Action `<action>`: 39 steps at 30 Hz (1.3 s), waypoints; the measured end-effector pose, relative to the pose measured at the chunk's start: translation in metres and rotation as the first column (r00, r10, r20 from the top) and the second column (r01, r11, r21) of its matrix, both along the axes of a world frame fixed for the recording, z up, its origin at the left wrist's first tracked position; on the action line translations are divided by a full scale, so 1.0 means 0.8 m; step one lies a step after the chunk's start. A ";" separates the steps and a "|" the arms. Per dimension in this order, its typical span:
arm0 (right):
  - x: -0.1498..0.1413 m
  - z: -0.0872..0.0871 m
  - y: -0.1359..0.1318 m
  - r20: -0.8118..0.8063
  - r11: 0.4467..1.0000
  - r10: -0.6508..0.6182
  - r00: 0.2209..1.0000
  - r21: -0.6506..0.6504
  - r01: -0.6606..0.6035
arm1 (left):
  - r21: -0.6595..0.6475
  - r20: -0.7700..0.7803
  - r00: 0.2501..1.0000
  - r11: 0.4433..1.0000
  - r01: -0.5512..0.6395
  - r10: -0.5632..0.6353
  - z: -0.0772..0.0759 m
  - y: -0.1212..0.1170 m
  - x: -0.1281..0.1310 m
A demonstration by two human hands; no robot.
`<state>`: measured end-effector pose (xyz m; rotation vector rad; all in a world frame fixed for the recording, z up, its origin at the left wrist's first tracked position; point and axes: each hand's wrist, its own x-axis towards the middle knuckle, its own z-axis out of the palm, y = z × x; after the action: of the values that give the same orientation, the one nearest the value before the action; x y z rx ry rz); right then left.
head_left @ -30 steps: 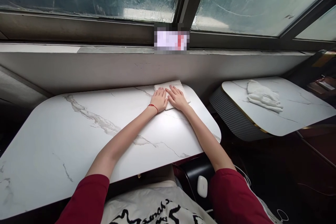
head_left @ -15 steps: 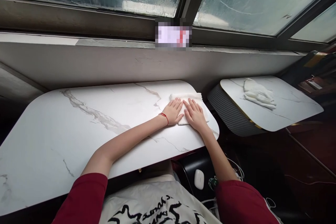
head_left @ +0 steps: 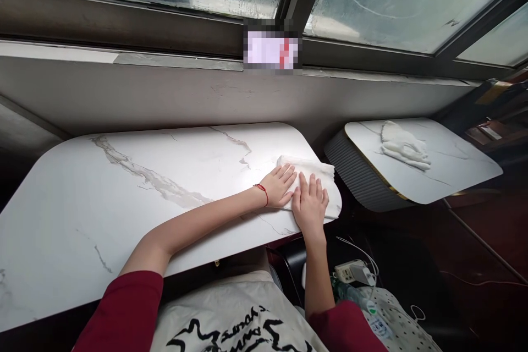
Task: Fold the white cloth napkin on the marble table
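A white cloth [head_left: 317, 168] lies flattened near the right end of a white marble-patterned table [head_left: 136, 220]. My left hand [head_left: 279, 186], with a red string bracelet at the wrist, rests on the cloth's left part, fingers stretched out. Just to its right, my right hand [head_left: 310, 204] presses on the cloth with its fingers spread. Both palms face down and the hands nearly touch. Part of the cloth is hidden under them, and its right corner reaches the table's rounded edge.
A second marble-patterned table [head_left: 449, 168] with ribbed grey sides stands to the right, bearing a crumpled white cloth [head_left: 404, 146]. A wall and windows [head_left: 379, 5] run behind. Below my right arm are a power strip [head_left: 350, 272], cables and a plastic bottle [head_left: 358, 297].
Both hands have slid the cloth from the table's back edge rightward and toward me, to the right end. My right elbow has drawn in, uncovering the power strip and bottle.
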<state>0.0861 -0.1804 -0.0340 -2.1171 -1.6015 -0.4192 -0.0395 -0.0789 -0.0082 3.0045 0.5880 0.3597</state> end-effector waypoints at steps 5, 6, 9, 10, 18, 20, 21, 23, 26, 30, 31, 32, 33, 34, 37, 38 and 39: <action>0.004 0.006 -0.019 0.002 0.997 0.019 1.000 -0.075 -0.018 | -0.005 -0.017 1.000 1.000 -0.008 0.008 -0.001 -0.020 0.003; 0.006 0.006 -0.019 -0.002 0.996 0.030 1.000 -0.079 -0.030 | -0.004 -0.010 1.000 1.000 -0.014 0.014 -0.002 -0.021 0.003; 0.014 0.003 -0.012 0.009 0.993 0.041 0.999 -0.115 -0.040 | 0.002 0.005 1.000 1.000 -0.020 0.020 -0.006 -0.017 0.006; 0.019 0.002 -0.007 0.017 0.990 0.045 0.999 -0.132 -0.042 | 0.003 0.011 1.000 1.000 -0.021 0.021 -0.008 -0.014 0.006; 0.090 0.030 0.080 -0.103 0.850 0.374 0.922 -0.360 -0.385 | -0.066 0.087 0.985 0.988 -0.143 0.148 -0.019 0.030 0.001; 0.101 0.040 0.106 -0.148 0.789 0.442 0.884 -0.404 -0.462 | -0.083 0.097 0.978 0.981 -0.177 0.185 -0.021 0.041 -0.001; 0.102 0.043 0.119 -0.165 0.765 0.470 0.867 -0.414 -0.493 | -0.091 0.099 0.973 0.976 -0.197 0.206 -0.021 0.047 -0.003; 0.100 0.047 0.143 -0.176 0.735 0.505 0.845 -0.426 -0.528 | -0.104 0.094 0.964 0.965 -0.241 0.250 -0.021 0.059 -0.007; 0.084 0.043 0.178 -0.118 0.744 0.510 0.852 -0.437 -0.505 | -0.111 0.066 0.947 0.945 -0.306 0.314 -0.016 0.079 -0.015; 0.053 0.038 0.217 -0.026 0.776 0.503 0.864 -0.426 -0.464 | -0.113 0.014 0.926 0.920 -0.374 0.378 -0.005 0.107 -0.034; 0.046 0.038 0.226 -0.017 0.780 0.504 0.864 -0.422 -0.463 | -0.114 0.003 0.921 0.915 -0.386 0.389 -0.002 0.114 -0.040; 0.039 0.039 0.235 -0.013 0.783 0.503 0.864 -0.418 -0.462 | -0.115 -0.005 0.917 0.911 -0.396 0.399 0.000 0.121 -0.046; 0.032 0.039 0.243 -0.013 0.786 0.501 0.865 -0.413 -0.461 | -0.117 -0.010 0.913 0.907 -0.405 0.407 0.003 0.128 -0.051; 0.025 0.040 0.250 -0.014 0.788 0.500 0.866 -0.407 -0.462 | -0.121 -0.011 0.910 0.903 -0.413 0.415 0.004 0.134 -0.057; 0.009 0.039 0.265 -0.002 0.807 0.492 0.871 -0.374 -0.457 | -0.139 -0.003 0.897 0.888 -0.438 0.442 0.006 0.147 -0.068; 0.005 0.038 0.267 0.010 0.818 0.486 0.874 -0.358 -0.450 | -0.144 -0.001 0.892 0.882 -0.448 0.453 0.007 0.149 -0.069; 0.002 0.036 0.268 0.026 0.830 0.478 0.878 -0.342 -0.441 | -0.147 -0.002 0.886 0.876 -0.459 0.464 0.007 0.150 -0.070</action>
<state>0.0876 0.0337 -0.0048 -1.8468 -2.3055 -0.1106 -0.0955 0.0414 -0.0026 2.6830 1.2753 0.3679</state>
